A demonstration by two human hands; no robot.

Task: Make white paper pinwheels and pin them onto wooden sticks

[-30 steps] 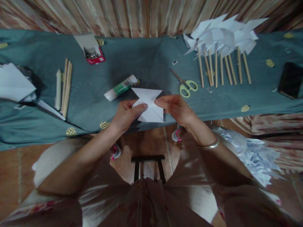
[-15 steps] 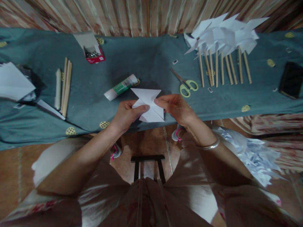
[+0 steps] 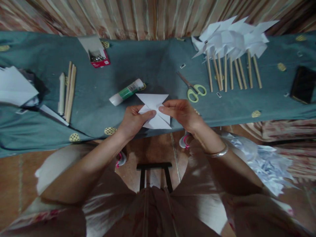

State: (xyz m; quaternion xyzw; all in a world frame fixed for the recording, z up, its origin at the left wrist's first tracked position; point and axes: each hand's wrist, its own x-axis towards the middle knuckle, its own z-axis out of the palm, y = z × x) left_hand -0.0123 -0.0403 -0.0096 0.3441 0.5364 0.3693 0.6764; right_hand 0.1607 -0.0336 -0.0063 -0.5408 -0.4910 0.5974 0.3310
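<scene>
Both hands hold a white paper square (image 3: 153, 99) with slits cut in from its corners, just above the near edge of the table. My left hand (image 3: 133, 120) grips its left side, the thumb lying on top near the centre. From the right, my right hand (image 3: 181, 112) pinches the paper, thumb and forefinger close to the middle; a silver bangle circles that wrist. A white and green glue stick (image 3: 127, 92) lies beyond the left hand. Scissors with pale green handles (image 3: 192, 89) rest beyond the right hand.
Finished paper pinwheels on wooden sticks (image 3: 229, 41) lie at the back right, a black phone (image 3: 303, 84) beyond them. An open red box of metal pins (image 3: 99, 60), loose sticks (image 3: 70, 92) and stacked paper (image 3: 16, 85) are on the left. Paper scraps (image 3: 269, 164) fill the lower right.
The right thumb and fingertips have shifted slightly left, toward the paper's centre. The left hand keeps its hold, and the things on the table stay put.
</scene>
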